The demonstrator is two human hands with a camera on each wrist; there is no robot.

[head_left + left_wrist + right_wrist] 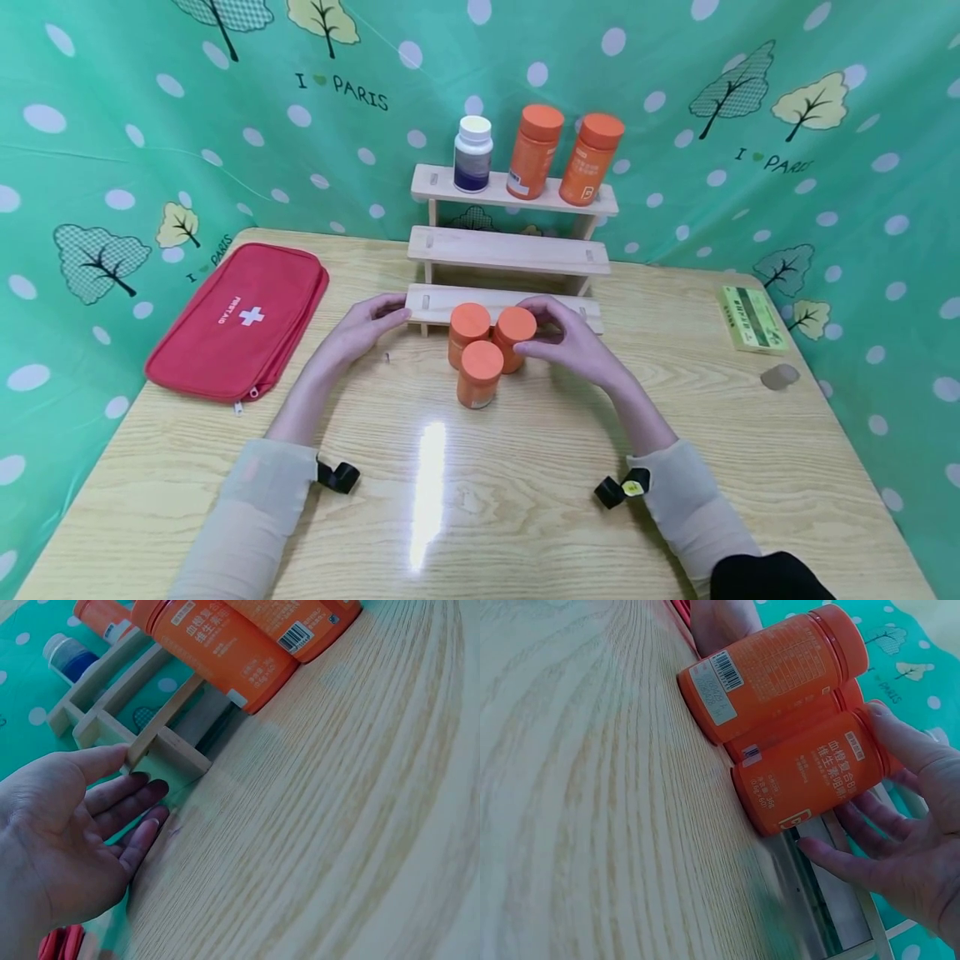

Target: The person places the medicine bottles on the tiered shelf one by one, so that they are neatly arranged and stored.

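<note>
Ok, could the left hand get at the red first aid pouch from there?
Probably yes: the left hand, at one end of the wooden shelf, has only bare tabletop between it and the red pouch, which nothing covers.

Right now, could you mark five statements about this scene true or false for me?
1. Three grouped orange jars stand on the table. True.
2. The lowest tier holds the white-capped bottle. False: the white-capped bottle stands on the top tier.
3. The person's right grip touches one of the grouped orange jars. True.
4. The first-aid pouch lies right of the shelf. False: in the head view, the first-aid pouch lies left of the shelf.
5. Two upper orange jars stand beside the white-capped bottle. True.
</note>
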